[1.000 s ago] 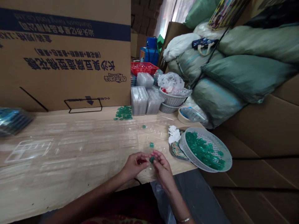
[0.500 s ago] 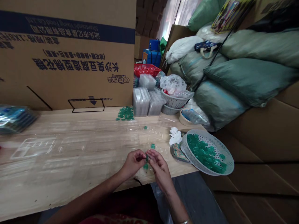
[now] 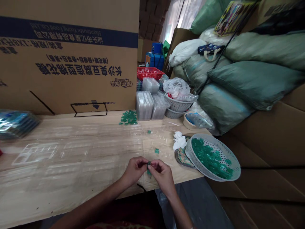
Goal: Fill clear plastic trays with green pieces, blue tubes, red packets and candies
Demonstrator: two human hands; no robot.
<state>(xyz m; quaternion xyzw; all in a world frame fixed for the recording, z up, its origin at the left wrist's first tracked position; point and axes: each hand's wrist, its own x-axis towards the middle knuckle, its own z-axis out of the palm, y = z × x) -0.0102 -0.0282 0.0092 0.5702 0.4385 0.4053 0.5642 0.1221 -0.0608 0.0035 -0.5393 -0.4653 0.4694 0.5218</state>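
Note:
My left hand [image 3: 135, 169] and my right hand [image 3: 161, 173] meet over the table's near edge, fingertips pinched together on one small green plastic piece [image 3: 149, 163]. Another green piece [image 3: 156, 150] lies on clear plastic trays [image 3: 100, 149] spread across the wooden table [image 3: 59, 197]. To the right, a tilted white perforated basket [image 3: 221, 149] holds several green pieces. A small heap of green pieces [image 3: 129, 117] lies farther back.
A large cardboard box [image 3: 69, 57] stands along the table's back. Stacks of clear trays [image 3: 150, 105], white baskets with a plastic bag [image 3: 177, 98], a tape roll [image 3: 190, 120] and white crumpled paper [image 3: 179, 140] sit at back right. Stuffed green sacks [image 3: 250, 79] pile up on the right.
Both hands have drawn slightly toward me and closed tighter on the green piece; the right hand's fingers, spread before, now curl in.

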